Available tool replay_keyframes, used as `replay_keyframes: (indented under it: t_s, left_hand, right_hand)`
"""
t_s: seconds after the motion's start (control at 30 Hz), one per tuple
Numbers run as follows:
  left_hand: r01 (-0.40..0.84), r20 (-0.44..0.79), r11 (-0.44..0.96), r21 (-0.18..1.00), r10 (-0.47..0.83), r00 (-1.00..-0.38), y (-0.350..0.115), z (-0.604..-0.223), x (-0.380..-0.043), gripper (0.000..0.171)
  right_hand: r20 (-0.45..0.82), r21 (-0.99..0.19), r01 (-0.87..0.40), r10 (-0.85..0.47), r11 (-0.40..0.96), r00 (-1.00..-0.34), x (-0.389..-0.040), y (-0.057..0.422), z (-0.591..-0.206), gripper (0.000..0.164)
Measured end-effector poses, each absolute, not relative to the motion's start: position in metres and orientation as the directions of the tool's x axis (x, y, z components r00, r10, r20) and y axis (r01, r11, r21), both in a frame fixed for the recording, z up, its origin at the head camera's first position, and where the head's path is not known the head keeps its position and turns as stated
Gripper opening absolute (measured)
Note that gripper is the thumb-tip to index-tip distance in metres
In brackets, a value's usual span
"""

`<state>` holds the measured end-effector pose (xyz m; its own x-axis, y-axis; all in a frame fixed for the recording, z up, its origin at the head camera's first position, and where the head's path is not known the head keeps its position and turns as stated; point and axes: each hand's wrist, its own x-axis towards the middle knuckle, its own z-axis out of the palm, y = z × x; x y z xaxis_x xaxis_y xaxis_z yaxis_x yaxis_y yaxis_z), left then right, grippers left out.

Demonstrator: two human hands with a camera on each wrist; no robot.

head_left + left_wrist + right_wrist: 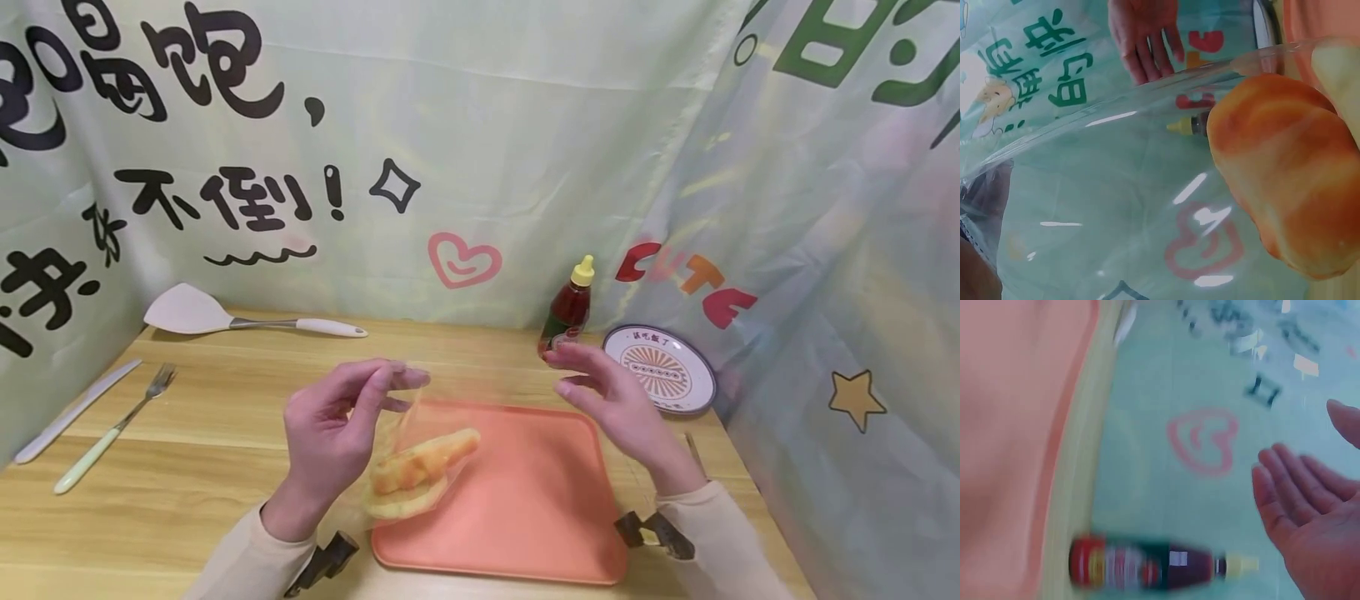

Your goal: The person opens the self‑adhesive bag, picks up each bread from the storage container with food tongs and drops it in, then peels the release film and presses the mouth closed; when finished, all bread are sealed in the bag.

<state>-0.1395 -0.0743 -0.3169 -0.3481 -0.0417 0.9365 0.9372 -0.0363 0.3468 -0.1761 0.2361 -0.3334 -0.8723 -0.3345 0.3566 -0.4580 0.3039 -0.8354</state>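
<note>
My left hand (333, 442) pinches the top of a clear plastic bag (1116, 162) between thumb and fingers. Inside the bag hangs a golden-brown bread bun (427, 462) with a paler lower half, over the left part of a coral-pink tray (525, 508). In the left wrist view the bun's rounded brown top fills the right side. My right hand (618, 404) is raised over the tray's far right corner, fingers slightly bent and nothing in them. Behind its fingertips in the head view stands a red sauce bottle (567, 312) with a yellow cap.
A round white plate (693, 379) with a printed sunburst leans at the back right. At the back left lies a white spatula (183, 310). The knife (78, 410) and fork (123, 423) rest on the wooden table's left side. A printed cloth (510, 150) encloses the back and sides.
</note>
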Motion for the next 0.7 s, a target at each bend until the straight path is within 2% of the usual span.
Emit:
replay_keyframes:
  t_s: [0.1,0.27,0.37,0.6,0.7]
  left_hand:
    - [0.941,0.941,-0.050,0.334,-0.042,-0.336,-0.074,-0.318,-0.140,0.009]
    - [0.951,0.950,-0.074,0.301,-0.058,-0.305,-0.074,-0.320,-0.140,0.013]
    - [0.952,0.951,-0.087,0.294,-0.070,-0.301,-0.076,-0.322,-0.141,0.016]
    - [0.931,0.928,-0.102,0.350,-0.101,-0.359,-0.081,-0.324,-0.142,0.016]
    - [0.919,0.914,-0.101,0.382,-0.106,-0.391,-0.083,-0.325,-0.144,0.013]
  right_hand:
    - [0.349,-0.879,-0.433,-0.349,0.200,-0.870,-0.177,0.215,-0.336,0.041]
    - [0.322,-0.928,-0.356,-0.236,0.114,-0.917,-0.180,0.193,-0.339,0.016]
    - [0.347,-0.921,-0.371,-0.187,0.115,-0.919,-0.181,0.189,-0.338,0.009]
    - [0.445,-0.879,-0.466,-0.175,0.099,-0.878,-0.172,0.193,-0.331,0.009]
    - [0.493,-0.857,-0.508,-0.155,0.084,-0.856,-0.166,0.195,-0.326,0.003]
